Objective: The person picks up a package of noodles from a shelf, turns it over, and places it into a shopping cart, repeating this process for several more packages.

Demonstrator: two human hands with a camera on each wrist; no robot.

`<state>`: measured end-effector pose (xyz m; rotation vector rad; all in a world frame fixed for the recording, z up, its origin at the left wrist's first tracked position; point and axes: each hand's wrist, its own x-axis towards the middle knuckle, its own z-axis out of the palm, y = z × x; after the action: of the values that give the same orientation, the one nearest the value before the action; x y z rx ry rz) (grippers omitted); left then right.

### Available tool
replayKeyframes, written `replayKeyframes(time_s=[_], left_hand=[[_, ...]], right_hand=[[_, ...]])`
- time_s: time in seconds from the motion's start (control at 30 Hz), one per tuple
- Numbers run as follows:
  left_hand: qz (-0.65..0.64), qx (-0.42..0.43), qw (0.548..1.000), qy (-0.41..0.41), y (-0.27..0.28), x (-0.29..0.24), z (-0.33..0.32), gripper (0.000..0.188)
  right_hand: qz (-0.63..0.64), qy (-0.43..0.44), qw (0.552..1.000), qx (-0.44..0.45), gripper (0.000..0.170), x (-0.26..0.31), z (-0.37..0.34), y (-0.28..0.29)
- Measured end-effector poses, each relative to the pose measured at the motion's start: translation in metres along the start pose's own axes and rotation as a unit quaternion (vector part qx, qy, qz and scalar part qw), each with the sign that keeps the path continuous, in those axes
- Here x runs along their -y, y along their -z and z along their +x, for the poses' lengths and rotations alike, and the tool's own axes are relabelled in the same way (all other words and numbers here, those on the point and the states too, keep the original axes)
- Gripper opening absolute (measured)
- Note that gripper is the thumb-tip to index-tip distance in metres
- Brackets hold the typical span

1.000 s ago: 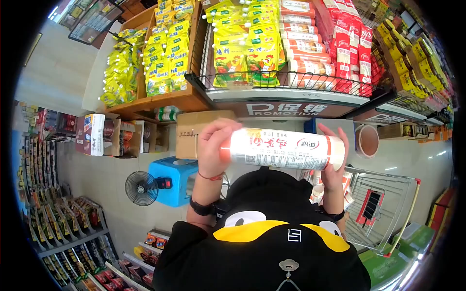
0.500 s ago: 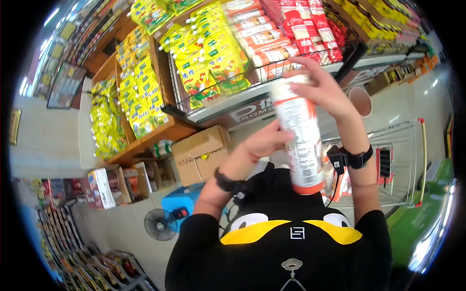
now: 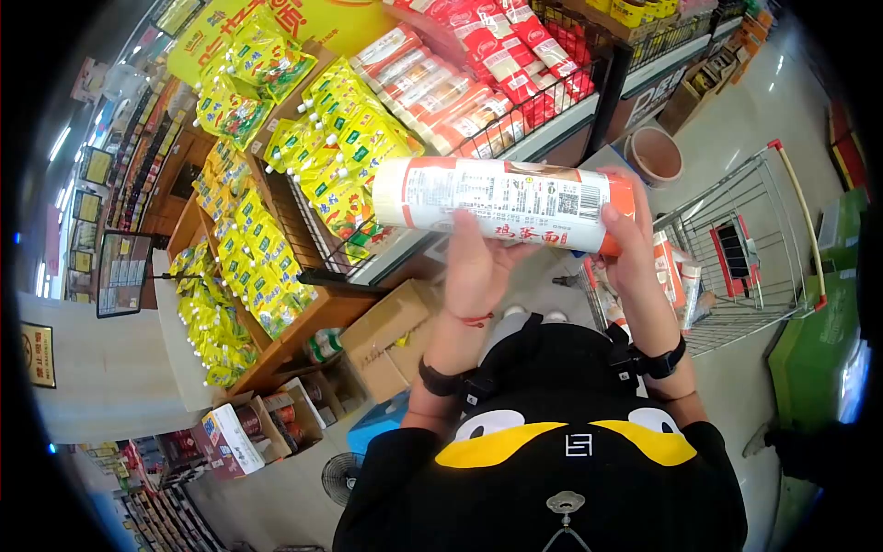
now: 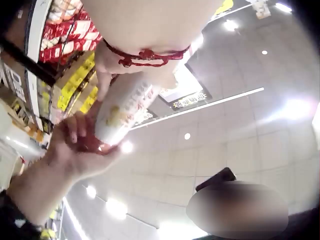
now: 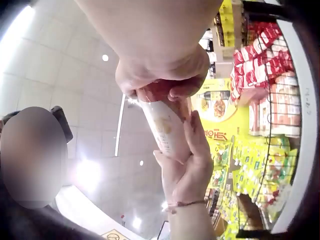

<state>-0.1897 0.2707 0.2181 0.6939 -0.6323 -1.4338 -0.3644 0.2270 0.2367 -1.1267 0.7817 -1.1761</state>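
A cylindrical pack of egg noodles (image 3: 515, 207), white with orange bands and printed text, is held nearly level in front of the chest in the head view. My left hand (image 3: 478, 276) grips its middle from below, thumb across the label. At the orange end, my right hand (image 3: 631, 235) has its fingers behind and thumb in front. The right wrist view shows the pack (image 5: 165, 122) between the right hand (image 5: 162, 75) and the left hand (image 5: 187, 172). In the left wrist view the pack (image 4: 125, 107) appears beyond the red bracelet (image 4: 147, 57).
Behind the pack stands a wire-fronted shelf with yellow pouches (image 3: 345, 138), similar noodle packs (image 3: 428, 87) and red-and-white packs (image 3: 506, 55). A shopping cart (image 3: 745, 248) holding several packs is at the right. Cardboard boxes (image 3: 391, 336), a pinkish bucket (image 3: 655, 156) and a fan (image 3: 340, 477) are on the floor.
The noodle pack went from level, held at both ends, to upright, then back to level with another side of its label showing. The head view has turned, tilting the shelves.
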Motion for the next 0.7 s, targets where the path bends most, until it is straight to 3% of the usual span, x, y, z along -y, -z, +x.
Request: replayKeyframes(time_s=[0.1, 0.2, 0.3, 0.33, 0.43, 0.53, 0.7], left_hand=[[0.066, -0.03, 0.989, -0.126, 0.012, -0.002, 0.0, 0.063], [0.049, -0.079, 0.975, -0.203, 0.016, -0.025, -0.005, 0.061], [0.159, -0.061, 0.967, -0.189, 0.043, -0.036, -0.012, 0.061], [0.126, -0.089, 0.971, -0.185, 0.043, -0.032, -0.013, 0.063], [0.17, -0.046, 0.975, -0.136, 0.039, -0.038, -0.029, 0.066], [0.151, -0.049, 0.977, -0.144, 0.033, -0.037, -0.036, 0.07], [0.144, -0.071, 0.966, -0.201, 0.044, -0.037, -0.032, 0.07]], right_hand=[[0.096, 0.003, 0.995, -0.022, 0.044, 0.004, -0.001, 0.002], [0.165, -0.073, 0.983, -0.041, 0.032, 0.013, -0.006, 0.01], [0.14, -0.125, 0.982, -0.035, 0.031, 0.021, -0.014, 0.022], [0.124, -0.131, 0.983, -0.02, 0.033, 0.025, -0.017, 0.025], [0.066, -0.106, 0.99, -0.057, 0.049, 0.036, -0.023, 0.024], [0.087, -0.045, 0.995, -0.029, 0.055, 0.042, -0.032, 0.026], [0.013, -0.02, 1.0, -0.001, 0.058, 0.047, -0.041, 0.021]])
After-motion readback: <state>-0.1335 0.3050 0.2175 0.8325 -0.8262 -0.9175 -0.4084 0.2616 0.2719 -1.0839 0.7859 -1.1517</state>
